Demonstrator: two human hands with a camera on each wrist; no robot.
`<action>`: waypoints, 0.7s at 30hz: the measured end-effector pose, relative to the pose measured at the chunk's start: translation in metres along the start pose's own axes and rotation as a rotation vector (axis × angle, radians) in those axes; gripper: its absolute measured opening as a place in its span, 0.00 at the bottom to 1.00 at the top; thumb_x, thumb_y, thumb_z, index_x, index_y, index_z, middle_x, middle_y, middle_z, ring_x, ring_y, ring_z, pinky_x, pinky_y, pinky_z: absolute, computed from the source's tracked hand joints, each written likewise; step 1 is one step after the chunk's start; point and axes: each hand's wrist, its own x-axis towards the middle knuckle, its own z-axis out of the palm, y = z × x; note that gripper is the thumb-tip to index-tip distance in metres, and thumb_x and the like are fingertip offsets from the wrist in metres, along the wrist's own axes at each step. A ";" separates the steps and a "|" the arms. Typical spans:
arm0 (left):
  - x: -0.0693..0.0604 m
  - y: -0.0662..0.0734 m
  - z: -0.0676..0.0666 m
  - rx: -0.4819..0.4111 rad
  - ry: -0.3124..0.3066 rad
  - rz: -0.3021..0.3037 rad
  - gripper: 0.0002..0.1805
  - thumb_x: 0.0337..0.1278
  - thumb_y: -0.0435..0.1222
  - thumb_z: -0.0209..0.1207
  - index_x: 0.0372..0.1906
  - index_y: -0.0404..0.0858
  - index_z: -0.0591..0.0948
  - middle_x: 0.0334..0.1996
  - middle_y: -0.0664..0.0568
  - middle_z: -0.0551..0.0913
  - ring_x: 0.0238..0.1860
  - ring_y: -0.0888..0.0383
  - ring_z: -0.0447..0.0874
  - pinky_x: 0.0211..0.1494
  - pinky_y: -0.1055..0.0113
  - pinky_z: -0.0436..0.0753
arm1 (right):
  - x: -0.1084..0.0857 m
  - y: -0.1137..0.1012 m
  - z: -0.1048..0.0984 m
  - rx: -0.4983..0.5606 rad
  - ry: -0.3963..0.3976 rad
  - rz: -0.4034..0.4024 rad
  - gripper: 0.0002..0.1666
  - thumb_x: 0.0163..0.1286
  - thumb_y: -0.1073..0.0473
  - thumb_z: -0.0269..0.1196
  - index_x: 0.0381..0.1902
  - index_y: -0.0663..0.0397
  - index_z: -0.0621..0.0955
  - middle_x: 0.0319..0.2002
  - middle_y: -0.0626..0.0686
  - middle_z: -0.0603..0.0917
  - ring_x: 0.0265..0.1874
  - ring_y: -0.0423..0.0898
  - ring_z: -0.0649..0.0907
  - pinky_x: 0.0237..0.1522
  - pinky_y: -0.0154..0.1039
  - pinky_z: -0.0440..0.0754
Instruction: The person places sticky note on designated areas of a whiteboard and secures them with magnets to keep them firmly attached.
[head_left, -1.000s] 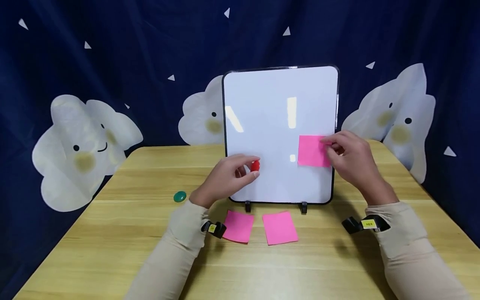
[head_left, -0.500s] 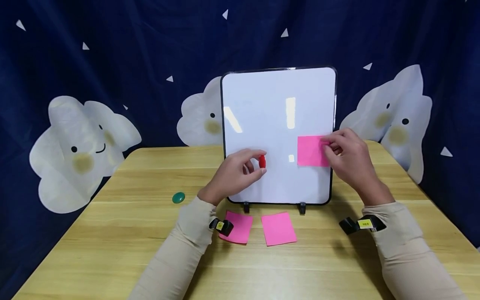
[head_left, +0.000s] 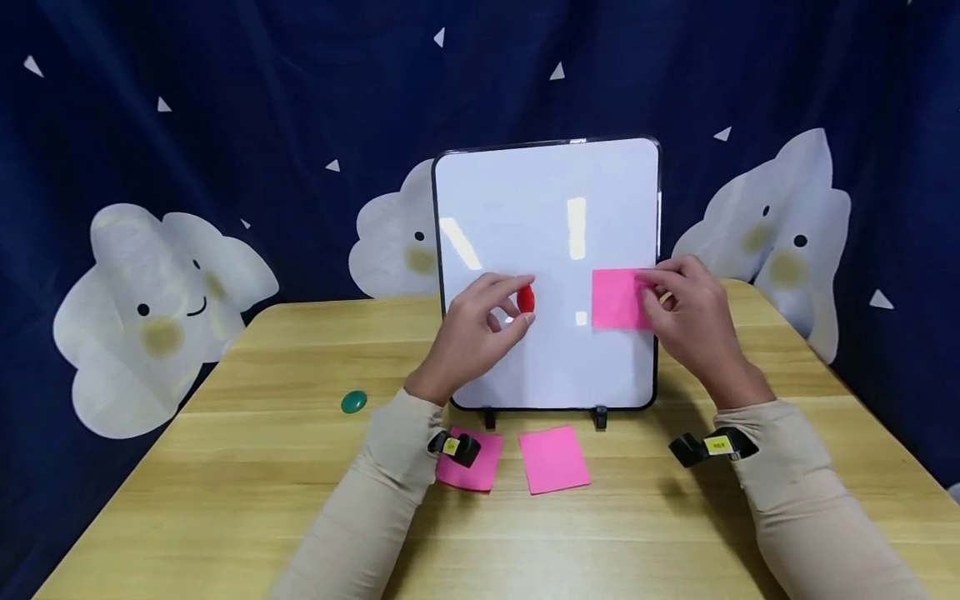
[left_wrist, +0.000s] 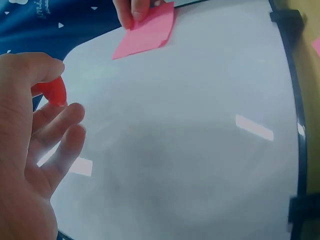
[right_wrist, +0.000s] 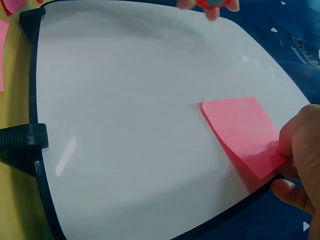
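Dark blue curtain (head_left: 315, 75) with white clouds (head_left: 161, 287) and triangles (head_left: 557, 72) behind a wooden table (head_left: 217, 475)

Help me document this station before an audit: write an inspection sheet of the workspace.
Surface: wood-grain table.
Job's things: whiteboard on two black feet; pink note at its right side; red disc before it; left loose note and right loose note on the table.
Clutter: green disc on the table, left of the whiteboard.
Hands: left hand pinches the red disc; right hand pinches the pink note's right edge.
Cables: nothing seen.
Surroundings: dark blue curtain with white clouds and triangles.
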 end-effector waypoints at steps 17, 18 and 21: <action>0.024 0.005 0.016 -0.041 -0.016 -0.011 0.26 0.60 0.32 0.67 0.64 0.32 0.78 0.53 0.47 0.79 0.42 0.63 0.81 0.39 0.71 0.84 | -0.003 -0.003 0.006 -0.039 0.032 -0.009 0.14 0.63 0.74 0.64 0.47 0.69 0.86 0.39 0.60 0.77 0.35 0.50 0.78 0.33 0.40 0.78; 0.025 0.005 0.017 -0.042 -0.016 -0.013 0.26 0.60 0.31 0.67 0.64 0.31 0.78 0.53 0.47 0.79 0.43 0.62 0.82 0.40 0.71 0.84 | -0.003 -0.003 0.007 -0.037 0.039 -0.008 0.14 0.63 0.75 0.64 0.47 0.69 0.86 0.39 0.60 0.77 0.35 0.51 0.78 0.33 0.42 0.79; 0.029 0.006 0.021 -0.051 -0.006 -0.019 0.25 0.60 0.30 0.67 0.63 0.32 0.78 0.54 0.47 0.79 0.43 0.60 0.81 0.40 0.71 0.83 | -0.002 -0.003 0.007 -0.034 0.052 -0.005 0.14 0.63 0.75 0.64 0.47 0.69 0.86 0.39 0.61 0.77 0.36 0.51 0.79 0.36 0.47 0.82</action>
